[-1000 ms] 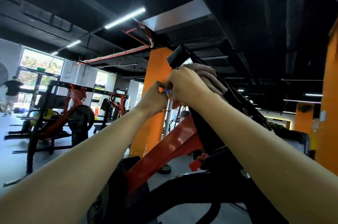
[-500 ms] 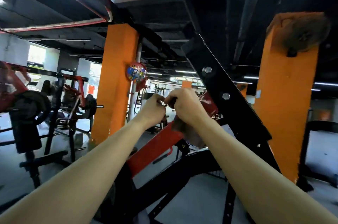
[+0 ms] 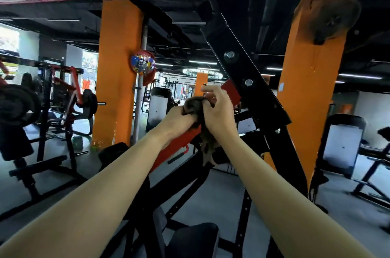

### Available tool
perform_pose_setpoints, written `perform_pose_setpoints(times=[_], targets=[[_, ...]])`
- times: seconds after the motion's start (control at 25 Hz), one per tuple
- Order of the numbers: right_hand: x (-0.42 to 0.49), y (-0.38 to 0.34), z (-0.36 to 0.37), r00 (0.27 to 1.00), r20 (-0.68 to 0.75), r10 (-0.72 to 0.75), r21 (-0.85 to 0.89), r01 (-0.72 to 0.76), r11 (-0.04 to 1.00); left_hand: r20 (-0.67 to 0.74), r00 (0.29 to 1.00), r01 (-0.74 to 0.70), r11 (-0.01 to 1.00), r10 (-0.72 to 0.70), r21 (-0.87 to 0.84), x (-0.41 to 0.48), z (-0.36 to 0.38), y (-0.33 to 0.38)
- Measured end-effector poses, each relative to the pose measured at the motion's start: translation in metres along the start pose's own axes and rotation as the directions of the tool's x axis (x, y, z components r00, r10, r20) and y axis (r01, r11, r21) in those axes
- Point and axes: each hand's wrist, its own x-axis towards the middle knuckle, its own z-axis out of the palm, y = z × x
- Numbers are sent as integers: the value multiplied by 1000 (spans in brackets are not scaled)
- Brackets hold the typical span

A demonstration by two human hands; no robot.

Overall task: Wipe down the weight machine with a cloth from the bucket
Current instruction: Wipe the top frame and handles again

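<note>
Both my arms reach forward over the weight machine. A dark brown cloth point(image 3: 207, 143) is bunched between my hands, with a tail hanging down below them. My left hand point(image 3: 178, 121) grips the bunched top of the cloth from the left. My right hand point(image 3: 219, 113) holds it from the right, fingers curled, index finger lifted. The machine's black slanted beam point(image 3: 249, 87) with two bolts rises behind my right hand. Its red lever arm point(image 3: 175, 148) runs down to the left under my hands. The bucket is not in view.
The machine's black seat pad point(image 3: 194, 238) lies below my arms. Orange pillars stand at left point(image 3: 118, 72) and right point(image 3: 312, 89). A plate-loaded rack point(image 3: 52, 106) is at far left, a bench with a white back point(image 3: 341, 143) at right. Grey floor lies between.
The view has dropped from the beam's top, where the cloth lay, to its middle. My hands came down with the cloth and now bunch it together in front of the red arm.
</note>
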Motion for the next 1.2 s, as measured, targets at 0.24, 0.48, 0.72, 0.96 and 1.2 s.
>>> perform_pose_setpoints(times=[0.24,0.48,0.72,0.96,1.2], targets=[[-56,40,-39,965,-98,241,-134,-253,958,-53,999,-2,986,-7,-168,-16,70,-7],[-115,97,-71,776,-294,558,179,-529,829,179,984,46,980,-11,-194,-27,149,-24],[-102,114,-98,656,-565,500,294,-406,865,194,973,-115,991,126,-65,-18,197,-1],[-62,120,-117,769,-607,199,113,-164,980,186,965,-191,982,187,5,-2,217,11],[-47,145,-112,739,-357,571,546,-331,770,124,985,-123,992,122,1,14,219,12]])
